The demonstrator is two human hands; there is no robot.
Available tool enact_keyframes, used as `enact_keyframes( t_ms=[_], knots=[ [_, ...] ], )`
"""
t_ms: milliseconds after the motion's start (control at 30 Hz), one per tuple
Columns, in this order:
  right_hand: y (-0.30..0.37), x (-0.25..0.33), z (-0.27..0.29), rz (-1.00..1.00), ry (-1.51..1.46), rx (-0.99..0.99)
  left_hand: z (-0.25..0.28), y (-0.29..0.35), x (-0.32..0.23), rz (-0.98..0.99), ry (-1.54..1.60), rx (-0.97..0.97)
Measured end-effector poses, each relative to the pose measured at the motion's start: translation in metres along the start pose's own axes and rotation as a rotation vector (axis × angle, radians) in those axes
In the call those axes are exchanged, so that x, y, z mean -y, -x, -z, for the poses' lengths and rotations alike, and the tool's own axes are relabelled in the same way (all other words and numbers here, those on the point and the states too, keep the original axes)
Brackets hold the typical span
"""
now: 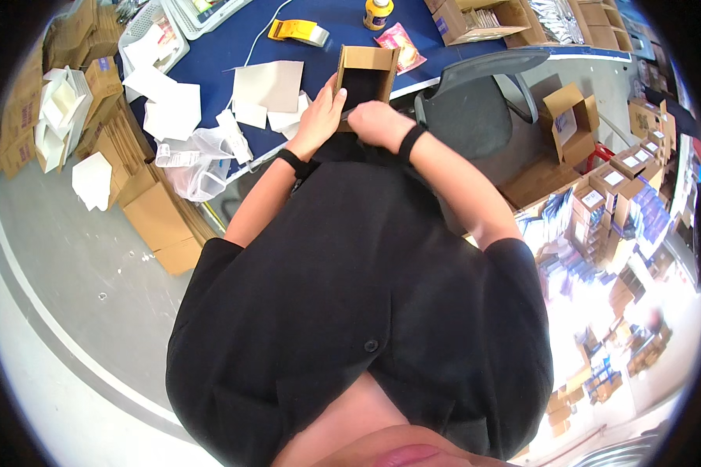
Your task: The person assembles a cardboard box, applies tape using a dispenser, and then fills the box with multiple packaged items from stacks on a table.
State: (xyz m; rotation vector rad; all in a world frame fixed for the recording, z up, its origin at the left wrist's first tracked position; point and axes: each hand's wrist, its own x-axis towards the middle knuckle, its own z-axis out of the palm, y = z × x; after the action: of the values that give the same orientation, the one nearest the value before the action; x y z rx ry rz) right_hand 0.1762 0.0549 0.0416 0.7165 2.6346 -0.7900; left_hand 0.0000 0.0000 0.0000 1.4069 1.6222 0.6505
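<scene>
Cluttered packing area with a grey floor (70, 265), seen from above through a round fisheye lens: a blue table (214, 58) runs across the top, and stacks of flattened cardboard (160, 210) stand along the left. At the table's near edge, in front of a person in a black shirt (335, 265), is a small brown cardboard box (370, 57), its open side showing a dark interior. The left hand (318, 121) lies against the box's left side, fingers stretched upward along it and thumb near its rim; whether they pinch the wall cannot be told. The right hand (382, 124) is curled in a loose fist at the box's near right corner, and whatever it may hold is hidden. Each wrist wears a black band. Left of the box lie white sheets (266, 84) and a clear plastic bag (199, 167). Beyond it are a yellow tape dispenser (296, 31), a yellow bottle (378, 14) and a pink packet (401, 47). To the right stand a black chair (467, 117), an open carton (576, 140) and many more boxes, partly washed out by glare
</scene>
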Motion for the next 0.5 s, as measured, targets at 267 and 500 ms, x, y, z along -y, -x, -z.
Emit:
enact_keyframes(
  t_ms=[267,500],
  knots=[
    [-0.036,-0.023,-0.005,-0.181,0.067,0.122,-0.004,0.009,-0.003,0.038,0.067,-0.028],
    [-0.057,-0.015,0.017,-0.272,0.211,0.354,-0.013,0.004,0.005,-0.016,0.08,-0.057]
  ],
)
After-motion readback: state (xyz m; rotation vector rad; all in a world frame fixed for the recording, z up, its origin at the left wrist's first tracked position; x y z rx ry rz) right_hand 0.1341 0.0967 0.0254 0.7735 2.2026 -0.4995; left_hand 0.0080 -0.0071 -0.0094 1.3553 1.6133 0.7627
